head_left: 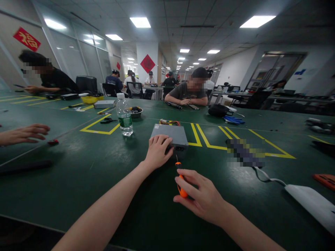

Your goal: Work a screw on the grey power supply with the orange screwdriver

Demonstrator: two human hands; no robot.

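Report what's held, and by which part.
Right hand: screwdriver, by its orange-and-black handle. Left hand: on the near side of the grey metal box; grip unclear.

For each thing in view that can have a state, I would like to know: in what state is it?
Grey metal box: lying flat, under the left hand
Screwdriver: in the right hand's grip, shaft toward the box; tip contact unclear
Plastic bottle: upright, cap on
Metal bowl: upright, with things inside
Ceiling lights: lit
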